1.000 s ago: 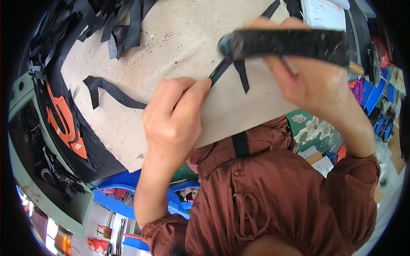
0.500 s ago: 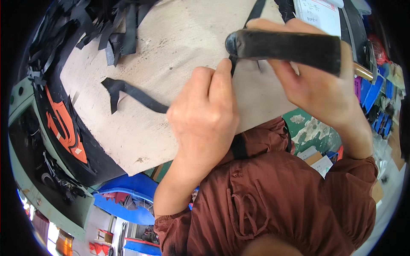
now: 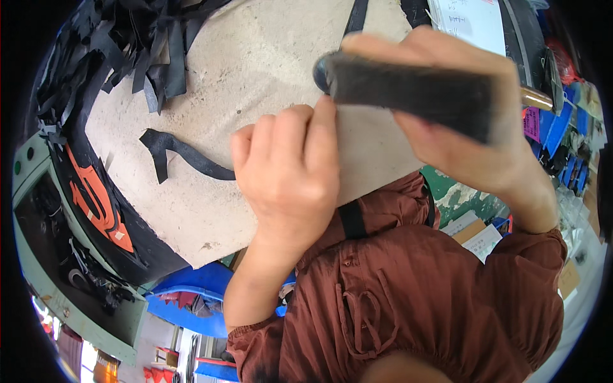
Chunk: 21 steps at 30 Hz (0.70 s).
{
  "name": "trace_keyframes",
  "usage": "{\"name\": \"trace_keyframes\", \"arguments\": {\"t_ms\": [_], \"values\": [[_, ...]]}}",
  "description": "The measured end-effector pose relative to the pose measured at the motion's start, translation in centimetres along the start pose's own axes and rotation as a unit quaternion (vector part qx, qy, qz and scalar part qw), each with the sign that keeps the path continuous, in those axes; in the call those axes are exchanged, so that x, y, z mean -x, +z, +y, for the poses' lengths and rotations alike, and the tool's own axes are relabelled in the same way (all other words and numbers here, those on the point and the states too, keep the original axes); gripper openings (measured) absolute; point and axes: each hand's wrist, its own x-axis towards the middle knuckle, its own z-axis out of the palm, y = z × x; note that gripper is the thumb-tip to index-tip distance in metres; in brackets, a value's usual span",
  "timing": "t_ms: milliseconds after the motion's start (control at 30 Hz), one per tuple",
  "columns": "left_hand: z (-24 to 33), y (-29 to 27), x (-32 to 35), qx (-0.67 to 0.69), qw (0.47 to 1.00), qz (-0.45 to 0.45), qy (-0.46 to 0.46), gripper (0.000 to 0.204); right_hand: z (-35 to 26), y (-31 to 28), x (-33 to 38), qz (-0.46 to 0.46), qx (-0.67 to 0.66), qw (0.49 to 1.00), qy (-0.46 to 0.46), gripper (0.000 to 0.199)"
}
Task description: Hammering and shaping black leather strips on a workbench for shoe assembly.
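A black strip (image 3: pixel 195 165) with a forked end lies on the pale board and runs under my left hand (image 3: pixel 288 167). That hand is closed, knuckles up, and pressed down on the strip; its index fingertip is beside the tool's rounded end. My right hand (image 3: pixel 463 150) is wrapped round a hammer-like tool (image 3: pixel 408 92) with a thick dark handle and a rounded dark metal end. The tool is blurred by motion and hides the surface below it. Beyond it, another length of black strip (image 3: pixel 355 18) runs toward the far edge.
The pale board (image 3: pixel 211 83) rests on a black surface. Black strips (image 3: pixel 118 48) are heaped at far left, with orange pieces (image 3: pixel 102 204) nearer me. Paper sheets (image 3: pixel 469 25) lie at far right. A blue bin (image 3: pixel 191 300) stands below the board's near edge.
Both hands have shifted slightly left, and the tool with them. My left hand's fingers have spread a little across the strip. The whole view has shifted slightly too.
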Motion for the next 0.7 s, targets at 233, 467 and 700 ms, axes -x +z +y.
{"name": "trace_keyframes", "arguments": {"t_ms": [233, 467, 700], "values": [[-0.1, -0.2, 1.0, 0.010, 1.000, 0.008, 0.017, 0.028, 0.6, 0.0, -0.2, 0.010, 0.199, 0.977, -0.073, 0.037], [0.0, -0.7, 1.5, 0.082, 0.996, -0.001, -0.043, 0.027, 0.8, 0.0, 0.1, -0.026, 0.197, 0.979, -0.055, 0.040], [-0.8, -0.4, 1.6, 0.046, 0.997, 0.060, -0.026, 0.029, 0.6, 1.0, 0.5, -0.022, 0.169, 0.982, -0.082, 0.048]]}}
